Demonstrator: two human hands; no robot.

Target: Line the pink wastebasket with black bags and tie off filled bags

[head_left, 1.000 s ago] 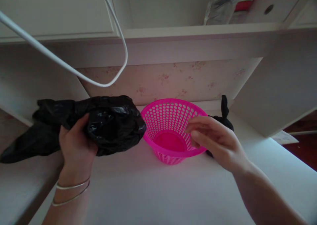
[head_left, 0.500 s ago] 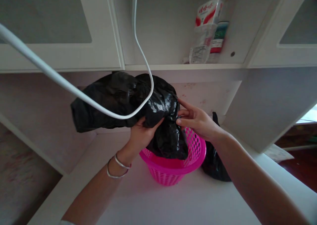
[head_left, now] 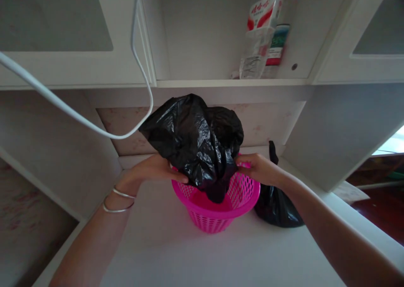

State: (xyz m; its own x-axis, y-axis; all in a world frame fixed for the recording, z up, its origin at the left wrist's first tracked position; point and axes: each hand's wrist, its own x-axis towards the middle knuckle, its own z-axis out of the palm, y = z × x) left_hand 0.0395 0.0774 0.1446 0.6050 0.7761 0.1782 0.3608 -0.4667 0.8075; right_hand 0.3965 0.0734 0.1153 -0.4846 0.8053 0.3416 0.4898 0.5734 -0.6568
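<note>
A crumpled black plastic bag bulges above the pink perforated basket, its lower tip hanging inside the rim. My left hand grips the bag's left side low down, thumb in front and the other fingers hidden behind the plastic. On the opposite side, my right hand pinches the bag's edge near the basket's back right rim. Two silver bangles circle my left wrist.
A second black bag, knotted at the top, stands right of the basket on the white surface. Plastic bottles stand in the cabinet above. A white cable loops across the upper left, close to the camera.
The bag's long left end has swung in and the bag now sits more over the basket. My left hand has shifted left, my right hand slightly down. The cable loop appears farther left.
</note>
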